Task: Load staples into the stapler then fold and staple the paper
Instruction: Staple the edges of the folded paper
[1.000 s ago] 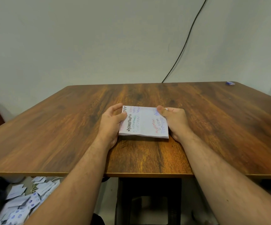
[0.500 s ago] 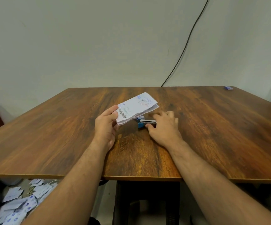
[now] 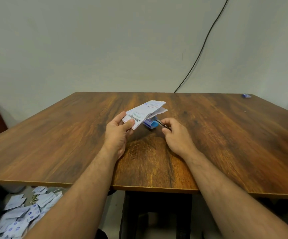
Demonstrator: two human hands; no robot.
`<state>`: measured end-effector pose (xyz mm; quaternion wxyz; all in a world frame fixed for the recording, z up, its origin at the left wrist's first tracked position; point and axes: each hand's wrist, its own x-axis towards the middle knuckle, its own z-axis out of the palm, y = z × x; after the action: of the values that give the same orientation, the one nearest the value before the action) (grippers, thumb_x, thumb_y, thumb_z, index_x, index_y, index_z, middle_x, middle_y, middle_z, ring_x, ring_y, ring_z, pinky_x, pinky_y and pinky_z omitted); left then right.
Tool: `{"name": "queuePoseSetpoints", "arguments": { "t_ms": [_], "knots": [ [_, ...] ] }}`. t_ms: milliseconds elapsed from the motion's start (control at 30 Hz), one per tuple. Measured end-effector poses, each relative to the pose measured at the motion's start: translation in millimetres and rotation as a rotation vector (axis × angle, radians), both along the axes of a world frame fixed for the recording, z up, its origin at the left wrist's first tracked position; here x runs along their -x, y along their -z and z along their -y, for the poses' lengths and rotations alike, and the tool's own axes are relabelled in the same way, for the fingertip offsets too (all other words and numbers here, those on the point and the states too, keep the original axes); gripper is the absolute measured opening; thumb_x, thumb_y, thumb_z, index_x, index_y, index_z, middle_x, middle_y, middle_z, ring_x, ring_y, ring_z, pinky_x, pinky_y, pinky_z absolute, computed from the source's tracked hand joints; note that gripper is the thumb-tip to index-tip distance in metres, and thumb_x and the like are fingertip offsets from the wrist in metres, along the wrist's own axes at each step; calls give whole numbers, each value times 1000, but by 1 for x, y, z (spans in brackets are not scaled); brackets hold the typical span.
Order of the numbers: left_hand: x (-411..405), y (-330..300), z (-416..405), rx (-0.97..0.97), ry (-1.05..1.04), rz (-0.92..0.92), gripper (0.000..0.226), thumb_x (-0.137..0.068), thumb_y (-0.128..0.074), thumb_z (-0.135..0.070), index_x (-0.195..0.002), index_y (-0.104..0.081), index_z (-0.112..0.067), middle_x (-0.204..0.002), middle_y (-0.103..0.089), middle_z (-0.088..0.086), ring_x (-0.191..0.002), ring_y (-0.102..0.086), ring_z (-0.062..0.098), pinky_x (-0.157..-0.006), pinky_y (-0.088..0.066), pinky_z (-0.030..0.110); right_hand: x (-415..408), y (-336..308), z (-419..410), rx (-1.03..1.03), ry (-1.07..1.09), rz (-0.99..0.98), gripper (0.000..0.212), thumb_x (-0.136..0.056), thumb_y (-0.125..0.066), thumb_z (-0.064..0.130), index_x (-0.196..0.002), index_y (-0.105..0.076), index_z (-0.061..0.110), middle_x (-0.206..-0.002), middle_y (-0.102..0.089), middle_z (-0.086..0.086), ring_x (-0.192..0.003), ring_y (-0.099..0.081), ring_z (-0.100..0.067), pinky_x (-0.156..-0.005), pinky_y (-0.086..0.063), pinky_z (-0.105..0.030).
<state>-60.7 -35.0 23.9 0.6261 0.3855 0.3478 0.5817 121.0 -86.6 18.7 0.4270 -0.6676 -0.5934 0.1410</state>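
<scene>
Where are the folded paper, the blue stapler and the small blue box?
folded paper (image 3: 145, 111): head view, top sheet.
blue stapler (image 3: 151, 124): head view, blue body.
small blue box (image 3: 246, 95): head view, its top.

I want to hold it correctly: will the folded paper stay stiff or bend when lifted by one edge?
The folded paper probably sags little: the left hand holds one end and the far end stays raised. Its layers gape at the far edge, so they may slip apart. It looks light.
</scene>
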Motion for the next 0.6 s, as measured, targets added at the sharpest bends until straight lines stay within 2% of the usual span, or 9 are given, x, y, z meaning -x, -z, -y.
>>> {"name": "queuePoseSetpoints", "arguments": {
  "t_ms": [100, 167, 267, 367, 467, 533, 600],
  "knots": [
    [-1, 0, 0, -5, -4, 7, 57, -91, -66, 3, -145, -50, -7, -129, -66, 13, -100, -71, 19, -58, -58, 18, 1, -2, 3, -43, -19, -140, 23, -100, -56, 20, -117, -50, 35, -116, -67, 3, -97, -66, -17, -88, -52, -36],
    [-1, 0, 0, -8, 5, -1, 58, -91, -66, 3, -146, -49, -7, -127, -67, 12, -98, -72, 18, -57, -58, 18, 2, -2, 4, -88, -14, -236, 29, -99, -59, 18, -121, -48, 32, -116, -65, 4, -91, -69, -17, -80, -54, -31],
    [-1, 1, -1, -5, 26, -8, 56, -92, -64, 4, -145, -48, -5, -129, -65, 13, -94, -71, 18, -56, -58, 17, 10, -5, 2, -87, -46, -429, 46, -98, -62, 14, -138, -44, 29, -113, -64, 8, -82, -74, -13, -68, -59, -21],
    [-1, 2, -4, -5, 31, -18, 57, -93, -64, 3, -147, -48, -7, -133, -62, 14, -101, -70, 20, -56, -57, 17, 20, -6, -2, -45, -67, -407, 49, -96, -65, 10, -141, -50, 21, -117, -66, 0, -75, -75, -12, -63, -59, -19],
    [-1, 3, -5, -4, 18, -27, 59, -93, -63, 3, -149, -45, -7, -136, -59, 14, -100, -69, 19, -57, -58, 17, 28, -7, -8, 34, -73, -382, 57, -93, -65, 1, -142, -43, 20, -116, -63, -1, -66, -74, -16, -53, -58, -23],
    [-3, 4, -8, -4, 5, -22, 61, -94, -63, 2, -150, -43, -8, -137, -58, 14, -100, -69, 20, -56, -57, 17, 34, -5, -11, 38, -62, -338, 56, -92, -66, 3, -138, -40, 23, -115, -63, -1, -71, -69, -11, -47, -49, -13],
    [-5, 6, -9, -21, -24, -8, 63, -94, -62, 4, -152, -40, -5, -132, -61, 14, -93, -71, 16, -55, -57, 17, 40, -2, -13, 30, -40, -314, 56, -88, -71, 8, -132, -41, 24, -115, -63, 0, -82, -64, -5, -48, -42, -7]
  ]
}}
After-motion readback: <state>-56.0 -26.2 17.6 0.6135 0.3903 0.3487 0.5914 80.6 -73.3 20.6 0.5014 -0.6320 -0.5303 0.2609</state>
